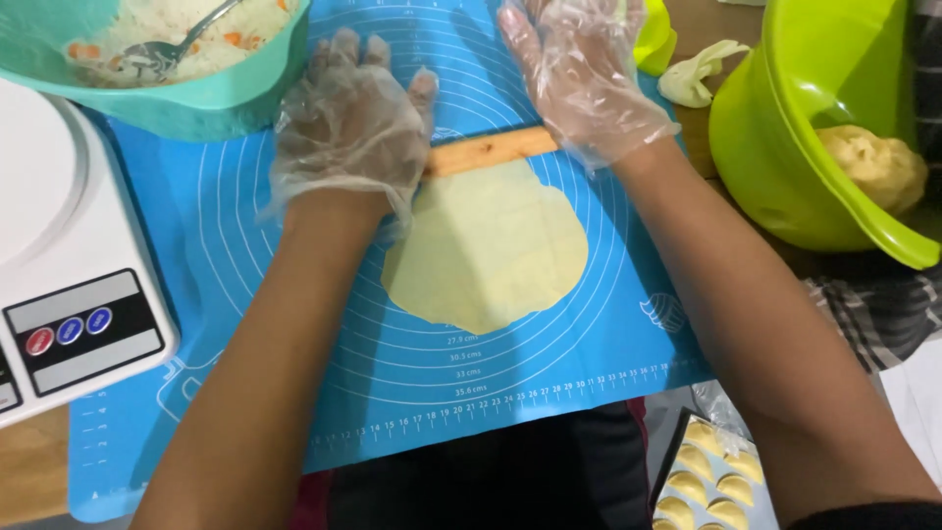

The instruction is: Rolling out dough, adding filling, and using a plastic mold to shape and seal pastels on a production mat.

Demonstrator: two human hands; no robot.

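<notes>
A thin, flat sheet of pale yellow dough [488, 247] lies on a blue silicone baking mat [294, 324] with ring markings. A wooden rolling pin [491, 151] rests across the far edge of the dough. My left hand [348, 123], in a clear plastic glove, presses flat on the pin's left end with fingers spread. My right hand [581, 69], also gloved, lies flat on the pin's right end. Both palms cover the pin's ends; only the middle shows.
A teal bowl [226, 93] with a white filling and a spoon stands at the far left. A white kitchen scale [69, 255] sits left. A green bowl [795, 147] holding a dough lump is at right. A tray of folded dumplings [711, 476] lies near right.
</notes>
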